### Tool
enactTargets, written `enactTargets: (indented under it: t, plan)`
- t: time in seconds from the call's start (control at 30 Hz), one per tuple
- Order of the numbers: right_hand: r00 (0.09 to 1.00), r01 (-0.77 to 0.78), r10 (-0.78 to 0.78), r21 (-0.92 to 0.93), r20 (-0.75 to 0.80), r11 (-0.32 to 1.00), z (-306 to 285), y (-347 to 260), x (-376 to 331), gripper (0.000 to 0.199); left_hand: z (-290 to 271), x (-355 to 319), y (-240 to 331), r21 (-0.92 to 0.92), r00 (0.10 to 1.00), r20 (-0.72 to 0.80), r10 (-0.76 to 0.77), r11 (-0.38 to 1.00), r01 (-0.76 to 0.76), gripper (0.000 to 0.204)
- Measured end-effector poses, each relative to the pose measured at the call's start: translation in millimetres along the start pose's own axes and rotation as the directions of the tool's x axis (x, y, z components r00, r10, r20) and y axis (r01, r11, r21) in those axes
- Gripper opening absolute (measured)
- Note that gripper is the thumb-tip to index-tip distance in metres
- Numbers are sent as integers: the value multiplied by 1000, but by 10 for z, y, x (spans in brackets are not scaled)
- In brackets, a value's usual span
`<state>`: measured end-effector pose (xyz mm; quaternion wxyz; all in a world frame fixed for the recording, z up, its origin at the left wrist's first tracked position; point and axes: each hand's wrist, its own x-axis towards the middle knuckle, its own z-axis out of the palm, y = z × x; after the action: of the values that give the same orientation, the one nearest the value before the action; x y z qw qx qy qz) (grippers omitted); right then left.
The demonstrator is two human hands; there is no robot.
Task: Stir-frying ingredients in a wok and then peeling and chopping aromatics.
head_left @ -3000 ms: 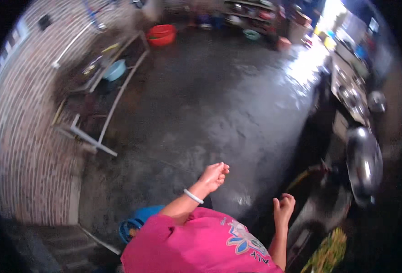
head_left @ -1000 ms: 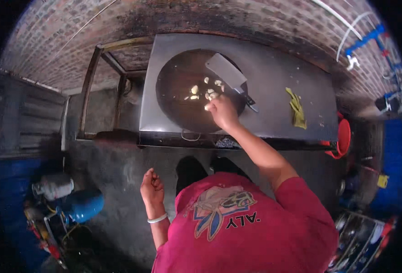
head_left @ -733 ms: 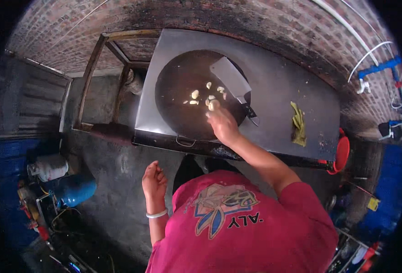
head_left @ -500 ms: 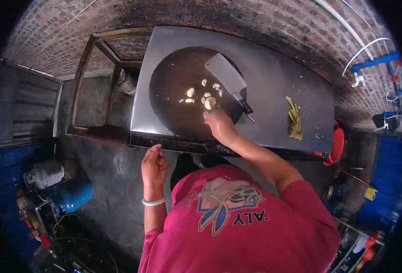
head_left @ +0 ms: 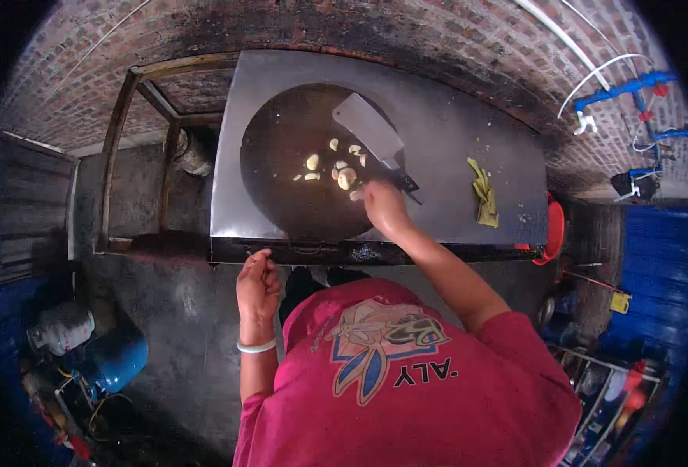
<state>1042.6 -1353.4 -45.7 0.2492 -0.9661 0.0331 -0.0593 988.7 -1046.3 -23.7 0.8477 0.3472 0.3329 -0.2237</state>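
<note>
From the head view, the right hand (head_left: 383, 208) reaches forward over the round dark chopping board (head_left: 282, 194), which sits on a metal surface (head_left: 453, 140) against a brick wall (head_left: 406, 39). Its fingers curl down at the board's right edge, touching or just beside the pale garlic pieces (head_left: 336, 167) scattered near the middle; whether it pinches one I cannot tell. A cleaver (head_left: 371, 140) lies flat on the board just behind the hand, blade pointing away and dark handle toward the wrist, probably laid there so it can be picked up again easily. The left hand (head_left: 257, 286) hangs below the surface's front edge, loosely closed on nothing, a white bangle (head_left: 257, 346) on its wrist, likely kept clear of the board. A yellow-green scrap (head_left: 484, 194), perhaps a leaf or cloth, lies well apart on the right of the surface. A red basin (head_left: 552, 229) peeks from beyond the right end. On the floor at the lower left stand a blue gas cylinder (head_left: 118, 358) and a grey one (head_left: 60, 327), both rounded, no label legible.
</note>
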Motion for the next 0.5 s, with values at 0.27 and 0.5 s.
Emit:
enactTargets:
  t: [0.27, 0.5]
  plan:
    - [997, 25, 0, 327, -75, 945, -284, -226, 90, 8, 146, -16, 96, 33, 995, 90, 37, 999, -40, 15]
    - [995, 80, -84, -81, -51, 994, -173, -48, 129, 9, 268, 35, 60, 91, 994, 107, -3, 996, -6, 15]
